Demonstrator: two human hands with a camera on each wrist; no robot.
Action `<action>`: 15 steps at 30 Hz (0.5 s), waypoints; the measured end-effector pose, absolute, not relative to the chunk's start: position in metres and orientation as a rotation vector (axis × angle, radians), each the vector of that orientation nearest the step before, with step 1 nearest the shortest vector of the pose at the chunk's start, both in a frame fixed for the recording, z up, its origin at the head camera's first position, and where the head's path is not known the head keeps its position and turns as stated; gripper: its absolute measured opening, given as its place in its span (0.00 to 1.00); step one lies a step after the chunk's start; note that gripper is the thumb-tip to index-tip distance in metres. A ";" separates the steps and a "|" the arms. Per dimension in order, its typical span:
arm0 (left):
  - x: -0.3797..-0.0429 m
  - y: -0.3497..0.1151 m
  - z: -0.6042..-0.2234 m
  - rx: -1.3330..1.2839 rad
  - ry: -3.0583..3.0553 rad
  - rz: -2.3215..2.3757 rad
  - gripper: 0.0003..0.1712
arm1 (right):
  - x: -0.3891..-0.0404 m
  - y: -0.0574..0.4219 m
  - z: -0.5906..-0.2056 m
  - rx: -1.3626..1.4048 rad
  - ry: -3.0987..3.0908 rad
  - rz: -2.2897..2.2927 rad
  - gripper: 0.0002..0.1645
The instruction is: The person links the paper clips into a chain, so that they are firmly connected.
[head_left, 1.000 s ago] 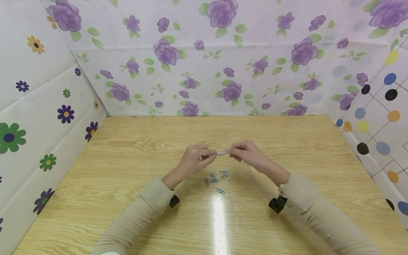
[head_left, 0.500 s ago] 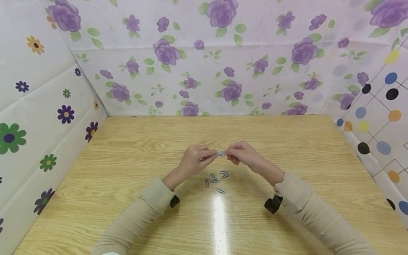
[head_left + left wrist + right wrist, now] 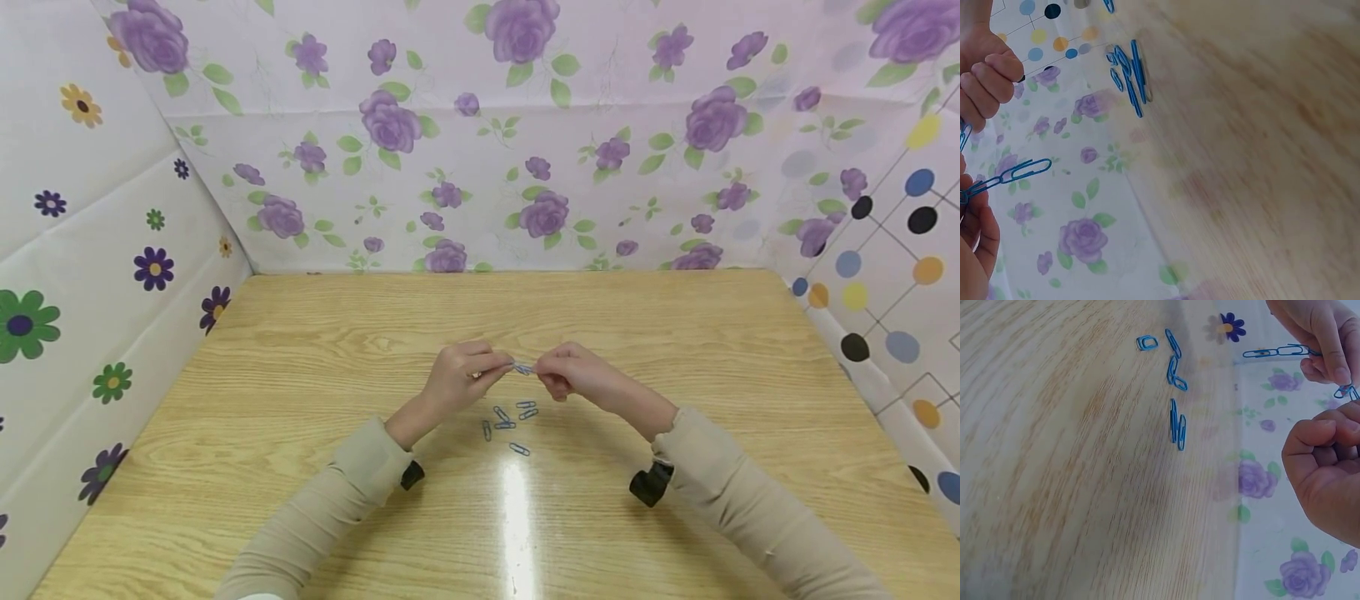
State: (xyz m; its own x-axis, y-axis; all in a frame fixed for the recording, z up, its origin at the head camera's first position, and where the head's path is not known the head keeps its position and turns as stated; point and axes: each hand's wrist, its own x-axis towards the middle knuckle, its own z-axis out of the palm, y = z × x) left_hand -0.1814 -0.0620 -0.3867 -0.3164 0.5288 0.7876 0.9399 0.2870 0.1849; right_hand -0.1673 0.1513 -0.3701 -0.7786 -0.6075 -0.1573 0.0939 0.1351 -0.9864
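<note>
My left hand (image 3: 467, 372) pinches blue paper clips between thumb and fingertips, raised over the wooden table. A short chain of linked paper clips (image 3: 1025, 168) sticks out from this hand in the left wrist view, and the same chain (image 3: 1279, 351) shows in the right wrist view. Facing it, my right hand (image 3: 573, 369) pinches a blue paper clip (image 3: 527, 369) with its other fingers curled in. That clip meets the one at the left fingertips, where the two overlap in the head view; fingers partly hide the join.
Several loose blue paper clips (image 3: 505, 426) lie on the wooden table (image 3: 337, 517) just below the hands, with one clip (image 3: 519, 449) nearer the front. Flowered sheets (image 3: 450, 150) stand behind and at the left, a dotted sheet (image 3: 892, 333) at the right.
My right hand moved left toward the left hand, then shifted slightly right and nearer the body, bringing its paper clip against the left one. The left hand stays almost still.
</note>
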 end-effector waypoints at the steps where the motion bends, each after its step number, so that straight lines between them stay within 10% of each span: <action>1: -0.181 -0.062 -0.386 -1.314 -1.946 -0.870 0.05 | -0.167 0.152 -0.370 -0.501 1.865 -1.696 0.23; 15: -0.178 -0.058 -0.384 -1.374 -1.817 -0.747 0.13 | -0.171 0.160 -0.364 -0.517 1.787 -1.646 0.23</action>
State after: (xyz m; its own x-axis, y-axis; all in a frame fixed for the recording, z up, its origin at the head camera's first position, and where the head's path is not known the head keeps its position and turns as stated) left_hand -0.1775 -0.0580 -0.3843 -0.1650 0.5429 0.8234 0.9651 0.2612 0.0212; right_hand -0.1708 0.1595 -0.3644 -0.7136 -0.6735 -0.1927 0.1368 0.1358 -0.9812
